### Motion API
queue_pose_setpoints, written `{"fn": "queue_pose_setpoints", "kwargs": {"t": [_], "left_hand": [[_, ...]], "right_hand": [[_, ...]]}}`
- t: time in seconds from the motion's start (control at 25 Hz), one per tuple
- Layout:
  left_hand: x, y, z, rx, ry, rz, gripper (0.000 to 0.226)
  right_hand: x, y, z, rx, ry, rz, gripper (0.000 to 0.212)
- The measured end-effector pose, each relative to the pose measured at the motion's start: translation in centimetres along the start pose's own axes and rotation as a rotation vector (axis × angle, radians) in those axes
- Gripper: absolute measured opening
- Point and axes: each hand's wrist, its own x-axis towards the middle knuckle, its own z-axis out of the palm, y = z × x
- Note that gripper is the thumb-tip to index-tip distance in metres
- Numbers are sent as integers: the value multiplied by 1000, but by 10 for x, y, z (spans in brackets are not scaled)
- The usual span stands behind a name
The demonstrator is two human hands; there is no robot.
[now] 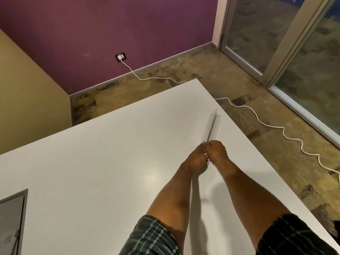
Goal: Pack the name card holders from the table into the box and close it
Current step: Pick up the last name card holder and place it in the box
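both hands (207, 155) gripping clear name card holders (211, 127), no writing

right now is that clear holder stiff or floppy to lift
Probably stiff: the clear plastic name card holder juts straight past both hands without sagging. Likely light, held only at its near end. Its glossy faces may be slippery.

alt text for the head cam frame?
Both hands, left hand and right hand, meet on a clear name card holder near the white table edge. A white cable trails across the floor.
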Motion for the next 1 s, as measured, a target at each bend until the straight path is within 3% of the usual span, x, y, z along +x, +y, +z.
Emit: {"fn": "queue_pose_setpoints", "kwargs": {"t": [0.16,0.28,0.48,0.56,0.68,0.8,1.0], "left_hand": [[-4,-2,-2,7,2,-21,70],[-16,0,-5,86,90,19,68],[-52,-1,-42,612,273,155,86],[-73,0,-62,694,311,155,93],[-103,-3,-81,530,319,61,99],[-143,-17,-81,179,197,-91,101],[-195,-44,-79,-183,171,-48,99]], "right_hand": [[-3,-5,-6,-1,-14,60,14],[-18,-2,-15,165,22,56,15],[-48,0,-45,371,-61,19,16],[-63,-2,-59,363,-103,-55,21],[-90,-6,-66,377,-171,-92,25],[-126,-8,-55,439,-266,-93,22],[-183,-14,-12,495,-481,-141,26]]}}
